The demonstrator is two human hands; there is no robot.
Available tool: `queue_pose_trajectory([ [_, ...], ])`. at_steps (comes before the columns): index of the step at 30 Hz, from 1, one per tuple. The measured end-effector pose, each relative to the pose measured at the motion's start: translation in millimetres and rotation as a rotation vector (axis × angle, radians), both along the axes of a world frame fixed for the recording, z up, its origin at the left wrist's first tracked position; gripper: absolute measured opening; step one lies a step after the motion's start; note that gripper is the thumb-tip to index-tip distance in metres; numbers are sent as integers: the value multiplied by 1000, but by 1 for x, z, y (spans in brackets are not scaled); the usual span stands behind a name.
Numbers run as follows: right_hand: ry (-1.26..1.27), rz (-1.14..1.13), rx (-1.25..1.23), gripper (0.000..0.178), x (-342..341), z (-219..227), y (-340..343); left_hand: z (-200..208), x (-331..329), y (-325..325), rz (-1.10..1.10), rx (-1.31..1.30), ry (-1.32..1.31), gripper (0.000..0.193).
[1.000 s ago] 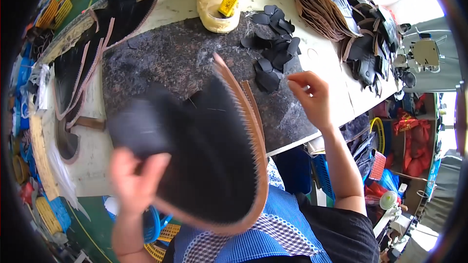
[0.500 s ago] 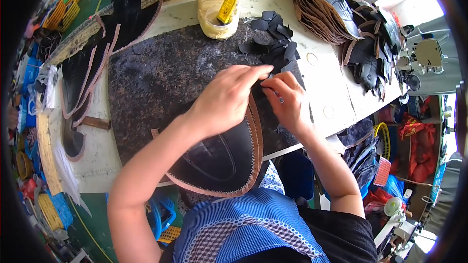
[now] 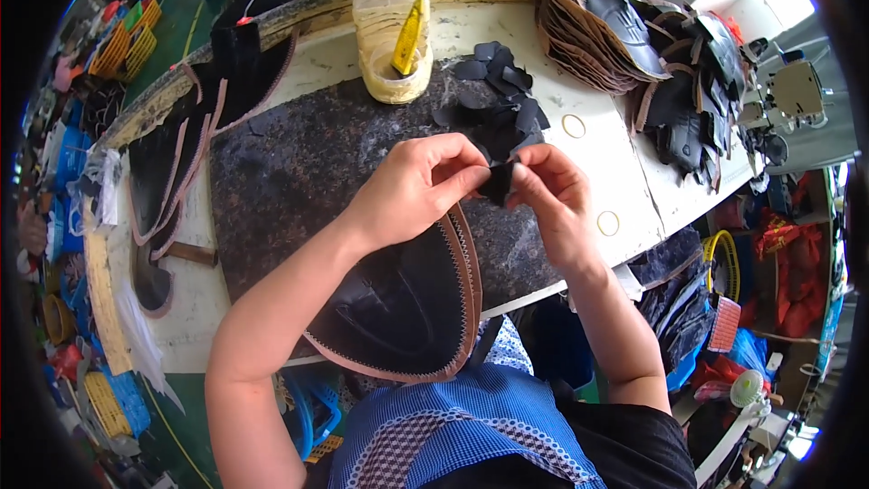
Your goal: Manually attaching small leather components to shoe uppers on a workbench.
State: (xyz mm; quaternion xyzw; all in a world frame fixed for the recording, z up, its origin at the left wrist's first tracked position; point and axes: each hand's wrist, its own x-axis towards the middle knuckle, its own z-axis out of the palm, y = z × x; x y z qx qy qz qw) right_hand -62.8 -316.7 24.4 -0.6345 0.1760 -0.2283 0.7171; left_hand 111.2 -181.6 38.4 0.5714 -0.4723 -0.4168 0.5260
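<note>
Between both hands is a small black leather piece (image 3: 495,184), pinched at its left edge by my left hand (image 3: 418,183) and at its right edge by my right hand (image 3: 554,199). Under my left wrist lies a black leather shoe upper (image 3: 398,303) with brown zigzag-stitched edging, its rounded end jutting past the table's near edge. Just beyond my fingers is a loose heap of similar black pieces (image 3: 496,118). The part of the upper beneath my left hand is hidden.
A cream glue container (image 3: 392,81) with a yellow-handled tool (image 3: 409,36) stands at the back of the dark work mat (image 3: 290,154). Stacked shoe uppers (image 3: 588,36) fill the back right. More uppers (image 3: 167,149) and a wooden-handled tool (image 3: 192,254) lie left.
My hands have come away from the heap, slightly nearer to me, and the black piece now shows stretched between my fingers. The view has shifted a little.
</note>
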Motion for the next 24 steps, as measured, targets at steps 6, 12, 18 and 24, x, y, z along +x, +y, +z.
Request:
queue_pose_trajectory([
  [6,243,-269,-342,20,-1,-21,-28,5,9,67,467,29,89,12],
  [12,124,21,-286,30,15,17,40,3,-28,108,529,10,603,11],
  [18,234,291,108,14,-5,19,77,-1,-79,165,336,19,-47,15],
  [24,427,256,77,15,31,26,91,-30,-30,191,485,-6,-1077,31],
])
